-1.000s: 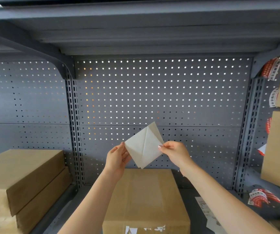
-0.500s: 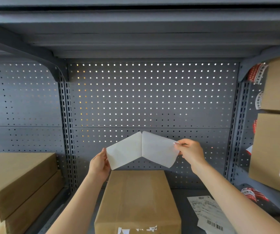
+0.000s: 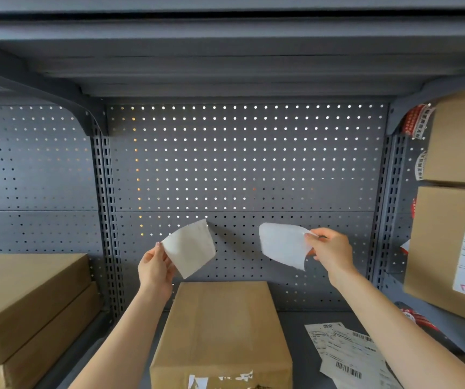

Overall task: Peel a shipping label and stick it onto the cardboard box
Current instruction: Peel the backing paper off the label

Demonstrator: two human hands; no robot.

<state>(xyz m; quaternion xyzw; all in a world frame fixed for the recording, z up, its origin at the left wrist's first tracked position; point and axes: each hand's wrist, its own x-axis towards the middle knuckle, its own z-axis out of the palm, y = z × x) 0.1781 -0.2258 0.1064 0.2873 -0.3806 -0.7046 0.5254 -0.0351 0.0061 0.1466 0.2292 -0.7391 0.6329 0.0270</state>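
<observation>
A plain cardboard box lies on the grey shelf directly below my hands, its top bare. My left hand pinches a cream-coloured sheet, the backing paper, by its lower left edge. My right hand pinches the white shipping label by its right edge; the label curls a little and hangs in the air. The two sheets are fully apart, with a gap between them above the box's far end.
Several printed shipping labels lie on the shelf right of the box. Two stacked cardboard boxes sit at the left. Labelled boxes and red-white tape rolls fill the right side. A perforated grey back panel stands behind.
The folded sheet opened out and then split: my left hand pulled the backing left, my right hand drew the label right, and the two are now separate.
</observation>
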